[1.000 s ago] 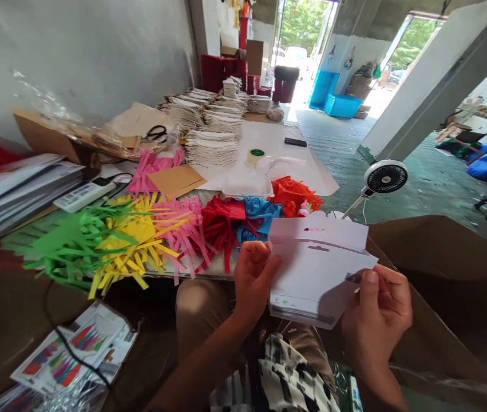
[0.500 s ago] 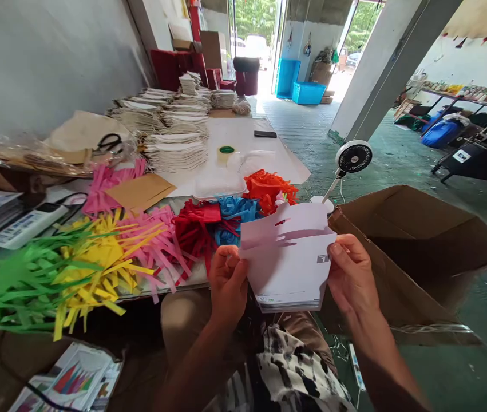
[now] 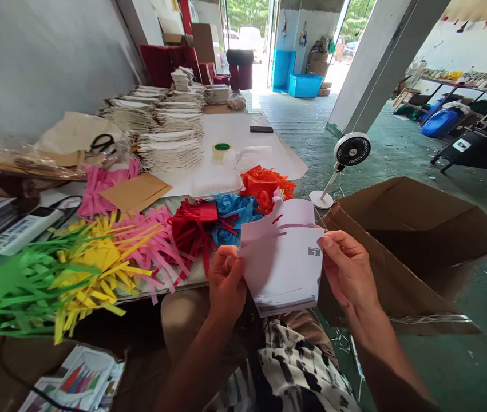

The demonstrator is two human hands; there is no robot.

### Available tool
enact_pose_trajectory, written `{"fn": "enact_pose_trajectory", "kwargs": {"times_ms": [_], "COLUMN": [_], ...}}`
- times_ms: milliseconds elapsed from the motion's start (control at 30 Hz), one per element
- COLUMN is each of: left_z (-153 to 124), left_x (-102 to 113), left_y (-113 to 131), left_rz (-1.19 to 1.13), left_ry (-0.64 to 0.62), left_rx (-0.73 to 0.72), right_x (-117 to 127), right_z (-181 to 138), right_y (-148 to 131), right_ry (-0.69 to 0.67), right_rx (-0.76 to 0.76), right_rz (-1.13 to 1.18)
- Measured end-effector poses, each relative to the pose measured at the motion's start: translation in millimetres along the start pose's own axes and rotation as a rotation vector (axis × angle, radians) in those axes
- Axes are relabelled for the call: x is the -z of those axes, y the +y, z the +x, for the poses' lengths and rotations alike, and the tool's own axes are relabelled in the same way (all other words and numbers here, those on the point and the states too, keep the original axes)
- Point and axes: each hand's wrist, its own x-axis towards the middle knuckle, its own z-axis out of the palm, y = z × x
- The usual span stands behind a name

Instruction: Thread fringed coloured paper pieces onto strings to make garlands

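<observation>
At the far left of a worktable, a white device [image 3: 24, 230] lies near a dark cable. In front of it spreads a bundle of green fringed strips [image 3: 14, 286], overlapping yellow strips [image 3: 101, 263], then pink strips [image 3: 157, 237]. A brown envelope [image 3: 135, 191] lies behind the pink ones, and stacks of pale, flat pieces [image 3: 172, 150] rise farther back. Next come dark red strips [image 3: 194, 223] and blue strips [image 3: 234, 213]. At the table's near edge, the person's left hand [image 3: 226, 286] pinches the left edge of a white card [image 3: 284, 269] between thumb and fingers. The card is above the lap, tilted, with a curved flap standing at its top and a small gray printed mark near its right side. Orange strips [image 3: 264, 186] lie just behind it. The right hand [image 3: 348, 268] pinches the card's upper right edge, thumb facing the viewer. Farther right are a round white fan [image 3: 352, 150] and an open cardboard box [image 3: 376, 269].
</observation>
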Motion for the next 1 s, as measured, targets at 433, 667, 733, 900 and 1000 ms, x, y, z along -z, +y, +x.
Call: {"fn": "enact_pose_trajectory", "kwargs": {"times_ms": [433,667,733,900,1000], "left_z": [7,8,8,8,10], "left_x": [-8,-16,-15,-11,-10], "left_y": [5,3,3,2,2], "left_rz": [-0.015,-0.037,-0.030,-0.010,-0.012], "left_ry": [0.044,0.080,0.087,0.099,0.114], "left_rx": [-0.013,0.025,0.035,0.026,0.014], "right_x": [5,12,12,9,6], "right_z": [-2,3,4,4,3], "right_y": [5,11,11,12,10], "right_ry": [0.017,0.057,0.038,-0.012,-0.017], "right_rx": [0.075,-0.007,-0.030,-0.054,-0.083], "right_rz": [0.033,0.050,0.052,0.075,0.102]}}
